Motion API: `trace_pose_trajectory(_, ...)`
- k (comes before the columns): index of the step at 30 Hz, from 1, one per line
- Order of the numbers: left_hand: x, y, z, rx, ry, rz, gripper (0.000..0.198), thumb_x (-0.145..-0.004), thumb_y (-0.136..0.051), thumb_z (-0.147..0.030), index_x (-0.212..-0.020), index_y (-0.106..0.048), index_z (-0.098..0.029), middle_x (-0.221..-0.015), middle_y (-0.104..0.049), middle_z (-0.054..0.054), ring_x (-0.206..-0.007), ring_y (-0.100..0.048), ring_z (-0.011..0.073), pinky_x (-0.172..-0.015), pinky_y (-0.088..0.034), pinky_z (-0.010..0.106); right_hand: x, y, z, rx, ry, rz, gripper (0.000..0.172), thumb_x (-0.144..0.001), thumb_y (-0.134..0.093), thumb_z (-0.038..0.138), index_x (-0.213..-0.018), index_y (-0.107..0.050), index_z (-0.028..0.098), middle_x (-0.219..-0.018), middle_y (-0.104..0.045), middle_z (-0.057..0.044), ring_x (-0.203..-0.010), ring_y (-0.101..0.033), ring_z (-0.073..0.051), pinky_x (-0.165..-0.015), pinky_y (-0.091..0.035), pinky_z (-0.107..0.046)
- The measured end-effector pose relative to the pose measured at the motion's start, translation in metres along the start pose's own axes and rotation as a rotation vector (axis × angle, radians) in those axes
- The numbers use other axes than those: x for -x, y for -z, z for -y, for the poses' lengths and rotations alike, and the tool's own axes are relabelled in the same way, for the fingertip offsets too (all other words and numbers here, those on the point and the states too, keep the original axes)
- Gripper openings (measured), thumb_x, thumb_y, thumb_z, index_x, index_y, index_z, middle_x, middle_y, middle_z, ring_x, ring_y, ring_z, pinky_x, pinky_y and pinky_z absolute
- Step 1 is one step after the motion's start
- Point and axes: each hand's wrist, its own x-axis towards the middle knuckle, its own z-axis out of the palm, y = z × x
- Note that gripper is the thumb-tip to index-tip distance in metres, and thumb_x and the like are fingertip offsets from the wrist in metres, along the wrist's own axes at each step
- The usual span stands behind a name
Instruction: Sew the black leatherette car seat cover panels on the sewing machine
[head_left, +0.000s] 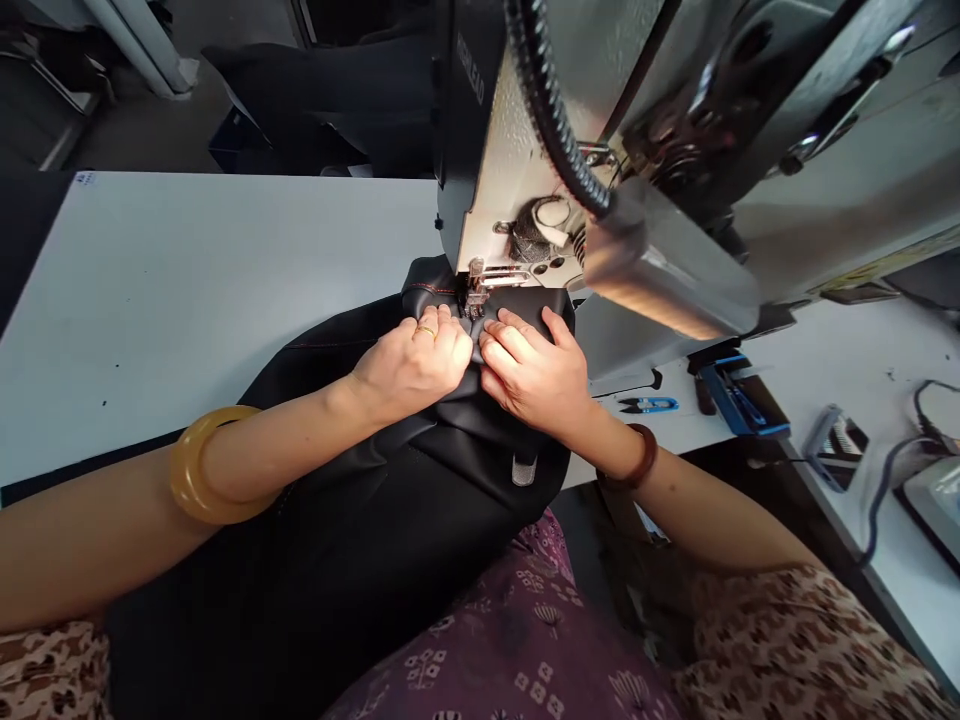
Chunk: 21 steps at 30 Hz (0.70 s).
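Observation:
A large piece of black leather-like material (360,560) drapes from the sewing machine (491,150) down over my lap. Red stitching (433,289) runs along its far edge, beside the presser foot (475,292). My left hand (416,360), closed like a fist, grips the material just left of and in front of the foot. On the near right side of the foot, my right hand (536,372) has its fingers curled onto the same material, bunching it. A small pale tab (524,470) shows on the material below that hand. The needle tip cannot be made out.
White tabletop (172,280) extends to the left. A lamp (667,265) on a black flexible hose hangs right of the needle area. Blue-handled thread snips (649,405) and a blue box (742,398) lie to the right. Another white surface (855,350) stands farther right.

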Motion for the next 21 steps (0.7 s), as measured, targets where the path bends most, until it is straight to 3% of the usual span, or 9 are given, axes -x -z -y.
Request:
trace_pose_trajectory(8,-0.005,0.004,-0.007,-0.173,0.001,-0.062,0.03,-0.086,-0.039,-0.004,-0.091,-0.069,0.0,-0.091,-0.072,0.019,-0.078,-0.07,0.0225,-0.053,-0.051,0.025,-0.003,-0.001,-0.01,-0.001,0.009,0.018,0.03,-0.095,-0.034,0.03,-0.097,-0.062,0.02,-0.11,-0.067,-0.004,-0.099,-0.06,-0.021,-0.083,-0.042,-0.036)
trace_pose_trajectory(14,-0.007,0.0,-0.013,0.067,0.182,0.011,0.034,-0.087,-0.035,-0.005,-0.092,-0.069,-0.001,-0.09,-0.071,0.022,-0.084,-0.07,0.0274,-0.056,-0.052,0.03,-0.006,-0.001,-0.016,-0.017,0.01,0.041,0.035,-0.096,-0.029,0.032,-0.094,-0.063,0.022,-0.106,-0.068,-0.002,-0.082,-0.062,-0.017,-0.07,-0.042,-0.032)
trace_pose_trajectory(21,-0.007,0.002,-0.013,-0.176,0.048,-0.014,0.034,-0.085,-0.036,-0.003,-0.09,-0.069,0.003,-0.089,-0.071,0.024,-0.079,-0.07,0.0263,-0.051,-0.05,0.027,-0.007,-0.001,-0.017,-0.06,-0.018,0.124,0.036,-0.097,-0.028,0.033,-0.101,-0.062,0.021,-0.11,-0.066,-0.004,-0.093,-0.061,-0.021,-0.08,-0.042,-0.036)
